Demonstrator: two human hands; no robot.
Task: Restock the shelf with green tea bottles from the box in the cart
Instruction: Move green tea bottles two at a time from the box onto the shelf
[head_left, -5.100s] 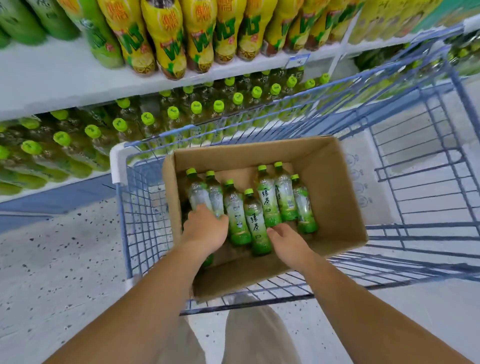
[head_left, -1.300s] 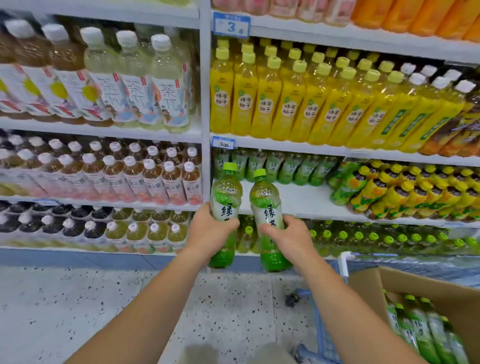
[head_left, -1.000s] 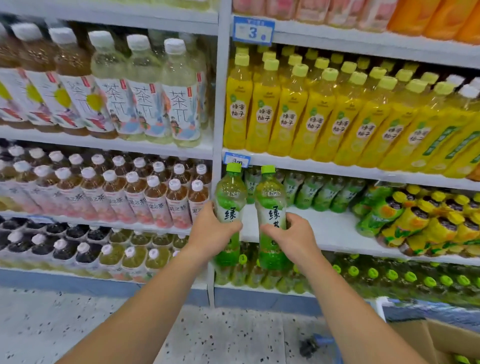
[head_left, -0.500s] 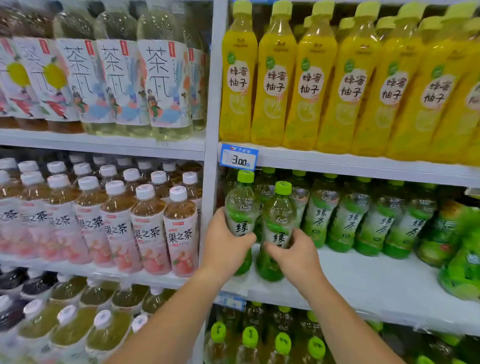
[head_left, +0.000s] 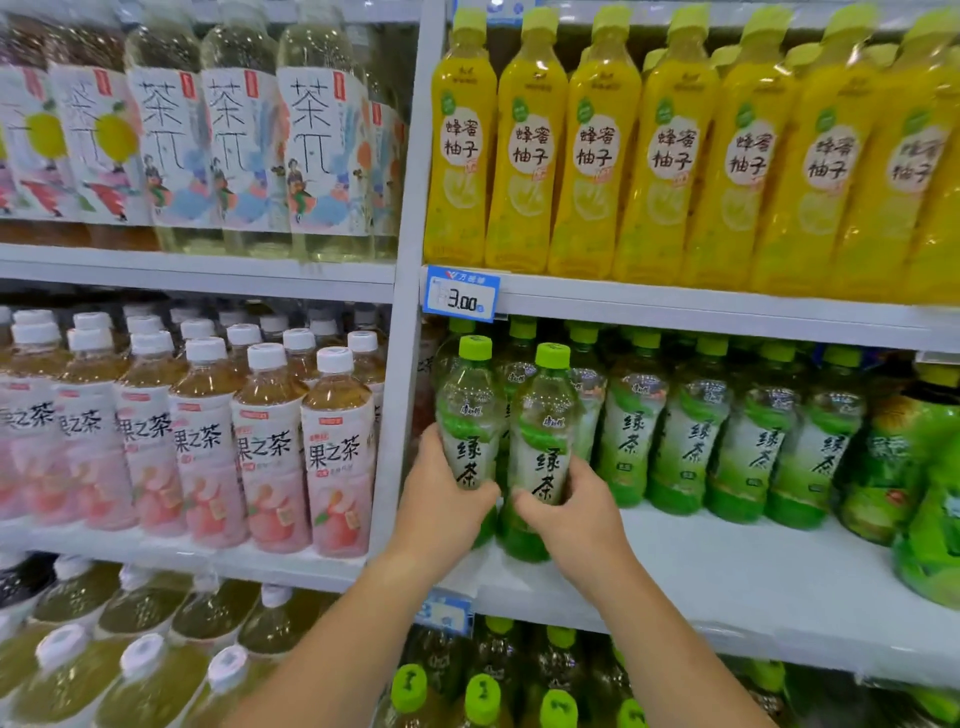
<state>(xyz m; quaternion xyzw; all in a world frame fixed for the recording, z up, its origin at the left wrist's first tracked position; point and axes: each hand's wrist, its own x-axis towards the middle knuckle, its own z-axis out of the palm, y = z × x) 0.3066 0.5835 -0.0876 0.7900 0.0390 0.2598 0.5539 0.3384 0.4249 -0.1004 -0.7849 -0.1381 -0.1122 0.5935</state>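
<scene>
Head view of a drinks aisle. Two green tea bottles stand upright, long axes vertical, green caps up and printed labels facing the camera, at the left end of the white shelf (head_left: 727, 582). The left hand (head_left: 441, 512) wraps the lower body of the left bottle (head_left: 470, 415), its grip pressed around the label's left side with the thumb across the front. The right hand (head_left: 574, 512) clasps the right bottle (head_left: 545, 431) the same way from the right, fingers curled over the label's lower edge. The two bottles are side by side, touching or nearly so; whether their bases rest on the shelf cannot be told. Both forearms rise from the lower edge and converge toward the bottles. A row of like bottles (head_left: 727, 436) stands just behind and to the right. A blue price tag (head_left: 461, 294) hangs above; yellow bottles (head_left: 597, 145) fill the upper shelf.
</scene>
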